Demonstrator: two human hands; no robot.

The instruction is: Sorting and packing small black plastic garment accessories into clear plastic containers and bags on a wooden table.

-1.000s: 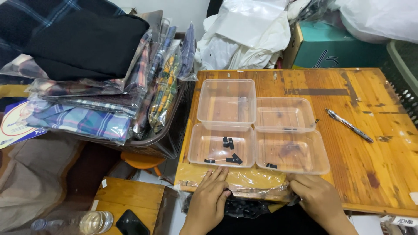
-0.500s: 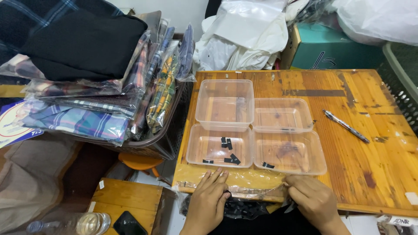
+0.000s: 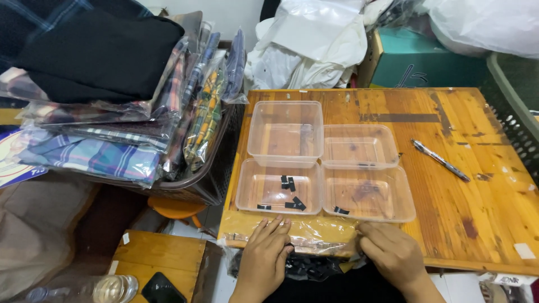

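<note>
Tubs: four clear tubs (image 3: 286, 132) are counted.
Contents: black tabs (image 3: 291, 192) are seen at 6 o'clock.
Hands: left hand (image 3: 266, 252) and right hand (image 3: 393, 252) are pressed flat on a plastic bag (image 3: 320, 233).

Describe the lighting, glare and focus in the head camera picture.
Head view: even indoor light with soft shadows; the wooden table and the clear plastic containers are sharp; pale glare on the white plastic bags and on the clear bag under the left hand and right hand; the table edges bow a little toward the frame's borders.
</note>
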